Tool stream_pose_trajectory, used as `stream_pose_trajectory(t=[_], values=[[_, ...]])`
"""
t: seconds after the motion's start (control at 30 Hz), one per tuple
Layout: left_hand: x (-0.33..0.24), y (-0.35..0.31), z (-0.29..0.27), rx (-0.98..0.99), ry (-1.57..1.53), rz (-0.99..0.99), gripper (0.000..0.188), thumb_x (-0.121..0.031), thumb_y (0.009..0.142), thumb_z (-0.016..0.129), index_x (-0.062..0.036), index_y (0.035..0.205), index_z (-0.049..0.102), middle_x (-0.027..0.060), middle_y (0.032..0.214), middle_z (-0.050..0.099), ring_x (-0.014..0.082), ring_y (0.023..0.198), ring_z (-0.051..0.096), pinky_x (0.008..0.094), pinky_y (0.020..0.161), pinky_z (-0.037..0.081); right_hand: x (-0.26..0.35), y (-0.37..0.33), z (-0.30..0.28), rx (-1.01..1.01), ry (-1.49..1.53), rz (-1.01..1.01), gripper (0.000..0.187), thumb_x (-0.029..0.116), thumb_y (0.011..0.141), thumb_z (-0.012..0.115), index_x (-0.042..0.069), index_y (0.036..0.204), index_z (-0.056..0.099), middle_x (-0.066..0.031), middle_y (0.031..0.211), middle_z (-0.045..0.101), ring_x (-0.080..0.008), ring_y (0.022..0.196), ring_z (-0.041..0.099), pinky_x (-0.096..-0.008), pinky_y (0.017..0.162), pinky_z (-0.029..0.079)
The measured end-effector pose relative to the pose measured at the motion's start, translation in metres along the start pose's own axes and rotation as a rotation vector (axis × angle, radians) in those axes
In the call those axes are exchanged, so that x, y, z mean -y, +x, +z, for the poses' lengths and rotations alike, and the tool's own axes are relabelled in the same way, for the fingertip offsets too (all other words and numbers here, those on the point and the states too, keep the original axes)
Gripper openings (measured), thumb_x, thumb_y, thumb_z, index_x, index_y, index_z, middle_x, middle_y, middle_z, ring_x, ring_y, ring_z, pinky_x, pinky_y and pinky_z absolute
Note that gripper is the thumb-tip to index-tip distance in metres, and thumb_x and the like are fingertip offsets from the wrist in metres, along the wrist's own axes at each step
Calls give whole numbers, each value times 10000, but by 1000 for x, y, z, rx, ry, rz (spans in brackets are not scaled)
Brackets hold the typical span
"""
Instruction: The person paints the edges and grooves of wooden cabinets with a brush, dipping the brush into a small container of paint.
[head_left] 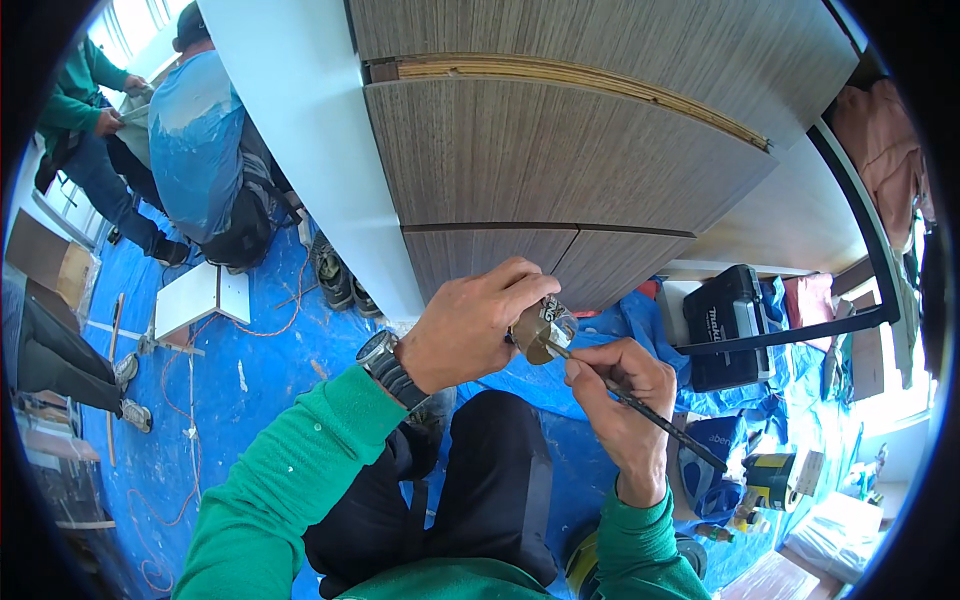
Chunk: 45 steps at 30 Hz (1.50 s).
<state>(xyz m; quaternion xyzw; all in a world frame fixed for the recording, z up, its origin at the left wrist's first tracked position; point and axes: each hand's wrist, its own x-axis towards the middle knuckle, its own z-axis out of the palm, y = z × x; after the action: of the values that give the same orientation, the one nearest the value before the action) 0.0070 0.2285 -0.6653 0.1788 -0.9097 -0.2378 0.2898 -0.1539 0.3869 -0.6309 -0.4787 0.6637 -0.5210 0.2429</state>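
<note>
My left hand (470,325) is closed around a small cup (556,318) with a printed side, tilted so its mouth faces me. Brownish liquid, apparently paint, shows inside it. A thin paintbrush (672,428) with a dark, stained handle is pinched in my right hand (628,390), its tip dipped at the cup's mouth. Both hands are in front of the lower part of a wood-grain cabinet front (560,160). A long strip of bare, lighter wood (590,82) runs between two of its panels.
Blue sheeting (245,400) covers the floor, with an orange cord (185,510) across it. A white board piece (205,300) and shoes (335,275) lie left. A black tool case (728,330) stands right. Two other people, one in green (85,85), are at left.
</note>
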Motion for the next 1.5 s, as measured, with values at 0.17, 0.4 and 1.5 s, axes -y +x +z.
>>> stream_pose_trajectory(t=[0.17,0.4,1.5], values=[[3,-8,-5,-26,-6,-46,563,-39,761,868,-79,1280,655,94,1226,676,331,1027,737,420,825,626,-1,0,1,40,25,-14,85,3,857,791,-24,919,739,-94,768,753,-130,698,735,-267,639,553],[6,-26,-17,-90,-3,-110,580,-56,739,884,-75,1269,650,118,1181,693,348,1018,733,406,838,621,-5,-7,9,48,137,-31,75,-17,850,774,-18,897,715,-84,772,727,-122,681,699,-266,634,540],[-28,1,6,-272,-660,-199,627,-210,771,993,-53,1286,669,88,1136,761,180,1072,741,337,947,594,-99,19,68,-732,617,-203,132,98,1070,630,-10,1146,623,-98,1012,718,-192,959,719,-373,924,605]])
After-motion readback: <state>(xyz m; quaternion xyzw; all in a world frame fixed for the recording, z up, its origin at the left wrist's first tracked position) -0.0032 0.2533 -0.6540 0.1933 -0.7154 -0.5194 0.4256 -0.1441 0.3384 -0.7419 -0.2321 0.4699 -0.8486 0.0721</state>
